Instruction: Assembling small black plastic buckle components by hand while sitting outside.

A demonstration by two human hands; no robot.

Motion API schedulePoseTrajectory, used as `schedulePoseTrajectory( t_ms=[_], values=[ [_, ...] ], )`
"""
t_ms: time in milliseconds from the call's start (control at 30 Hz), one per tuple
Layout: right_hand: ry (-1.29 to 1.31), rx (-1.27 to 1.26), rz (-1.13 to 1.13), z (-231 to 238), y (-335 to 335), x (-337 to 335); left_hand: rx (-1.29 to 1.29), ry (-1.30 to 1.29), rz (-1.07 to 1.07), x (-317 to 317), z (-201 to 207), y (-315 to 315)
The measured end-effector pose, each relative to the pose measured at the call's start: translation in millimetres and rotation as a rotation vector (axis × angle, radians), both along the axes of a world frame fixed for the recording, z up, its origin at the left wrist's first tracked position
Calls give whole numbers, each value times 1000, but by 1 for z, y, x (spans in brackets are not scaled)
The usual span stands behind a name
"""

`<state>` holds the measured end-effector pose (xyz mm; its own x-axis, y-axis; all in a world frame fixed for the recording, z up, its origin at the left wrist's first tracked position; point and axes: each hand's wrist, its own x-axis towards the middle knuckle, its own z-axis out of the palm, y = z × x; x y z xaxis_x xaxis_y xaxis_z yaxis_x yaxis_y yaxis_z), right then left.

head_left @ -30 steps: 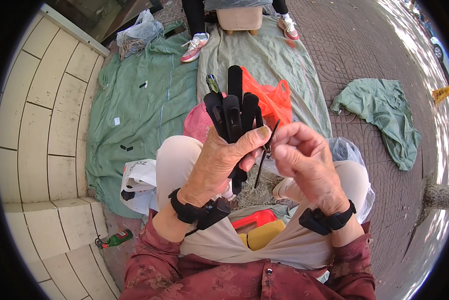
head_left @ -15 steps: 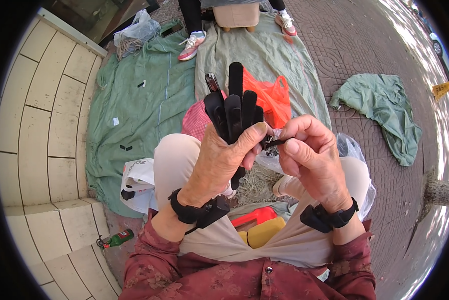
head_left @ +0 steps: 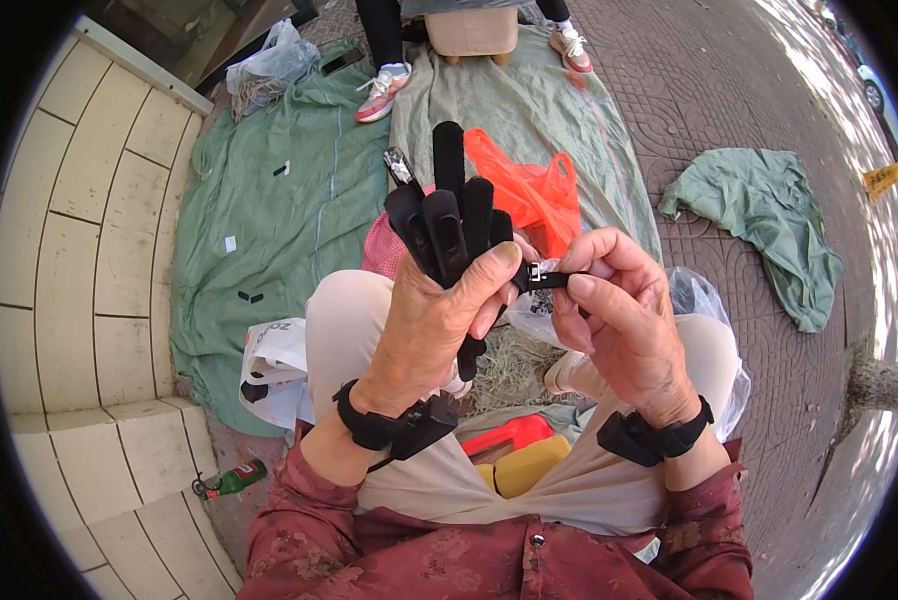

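Over my lap, my left hand (head_left: 431, 325) grips a bundle of flat black straps (head_left: 447, 225), their rounded ends fanning out above the thumb and more black material showing below the fingers. A shiny silvery tip (head_left: 399, 166) stands among the upper ends. From the right side of this hand comes one short black strap (head_left: 555, 281) with a small silver buckle (head_left: 536, 273) on it. Its free end is pinched between thumb and finger of my right hand (head_left: 624, 325). Each wrist wears a black band with a box-like unit.
A red plastic bag (head_left: 534, 190) and pink checked cloth (head_left: 379, 245) lie beyond my hands on green sheeting (head_left: 249, 220). Another person's legs flank a beige stool (head_left: 474, 32). Stringy fibres (head_left: 514, 370) lie between my feet. At left are a white bag (head_left: 277, 350) and a green bottle (head_left: 237, 477).
The bundle and my left hand have shifted slightly left. The buckled strap now lies straighter between both hands, its silver buckle in plainer view.
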<state>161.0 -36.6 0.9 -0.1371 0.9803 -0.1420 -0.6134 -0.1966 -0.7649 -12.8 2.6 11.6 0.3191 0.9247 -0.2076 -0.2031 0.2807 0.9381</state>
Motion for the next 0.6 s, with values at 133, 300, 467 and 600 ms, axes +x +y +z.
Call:
schedulePoseTrajectory(
  t_ms=[133,300,467,600],
  values=[
    [14,-25,-1,4,0,0,60,19,-12,2,4,0],
    [-28,-108,11,4,-1,1,152,55,-15,-1,4,-2],
    [-130,-49,-67,1,-3,5,190,133,-134,-2,5,-1],
    [-159,-75,-80,4,-3,5,197,133,-171,-5,6,-2]
  ],
)
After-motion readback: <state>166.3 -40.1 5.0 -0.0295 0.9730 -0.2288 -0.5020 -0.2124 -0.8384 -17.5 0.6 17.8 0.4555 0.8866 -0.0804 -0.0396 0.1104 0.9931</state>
